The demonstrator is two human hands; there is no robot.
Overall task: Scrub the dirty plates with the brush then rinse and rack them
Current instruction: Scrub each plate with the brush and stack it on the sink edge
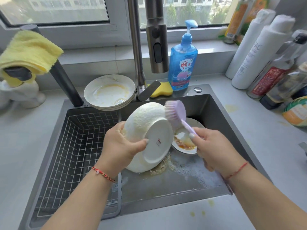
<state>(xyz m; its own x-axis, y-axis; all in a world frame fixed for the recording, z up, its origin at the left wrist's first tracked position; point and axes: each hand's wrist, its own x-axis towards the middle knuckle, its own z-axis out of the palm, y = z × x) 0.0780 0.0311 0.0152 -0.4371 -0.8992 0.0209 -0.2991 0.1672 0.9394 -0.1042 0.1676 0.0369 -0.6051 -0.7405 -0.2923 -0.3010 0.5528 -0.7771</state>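
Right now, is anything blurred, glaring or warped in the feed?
Head view: daylight from the window, even, no harsh glare; brush bristles motion-blurred; bottles at the right edge soft and leaning from wide-angle warp; plate in the left hand sharp.

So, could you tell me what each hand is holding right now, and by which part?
Left hand grips the white plate by its rim; right hand holds the purple brush by its handle.
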